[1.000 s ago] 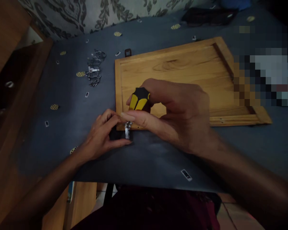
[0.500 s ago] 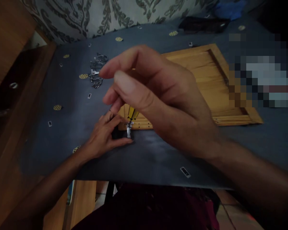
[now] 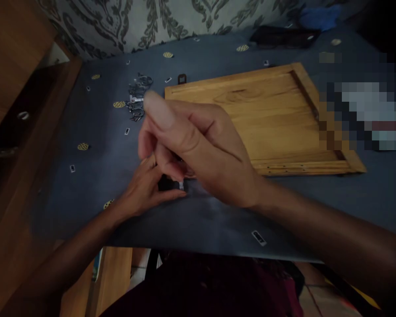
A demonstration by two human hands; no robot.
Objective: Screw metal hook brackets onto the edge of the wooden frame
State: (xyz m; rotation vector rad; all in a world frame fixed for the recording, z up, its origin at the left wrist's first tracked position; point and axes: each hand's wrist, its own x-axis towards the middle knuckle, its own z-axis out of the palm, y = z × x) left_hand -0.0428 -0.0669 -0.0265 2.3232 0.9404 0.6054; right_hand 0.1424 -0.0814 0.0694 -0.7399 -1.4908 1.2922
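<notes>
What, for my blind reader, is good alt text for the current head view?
A person's right hand partly hides their left hand and a corner of a wooden panel on a table. A small metal piece shows by the left hand; whether the right hand holds anything is hidden. Metal parts lie to the panel's left.

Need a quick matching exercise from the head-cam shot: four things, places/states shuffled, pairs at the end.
1. Wooden panel
2. Cluster of metal pieces
3. Blue item
4. Left hand

A. At the back, toward the right
B. Thumb tip by a shiny metal part
C. Lying flat, with a frame along its edges
D. Left of the panel, beyond both hands

Pairs: 1-C; 2-D; 3-A; 4-B
</notes>
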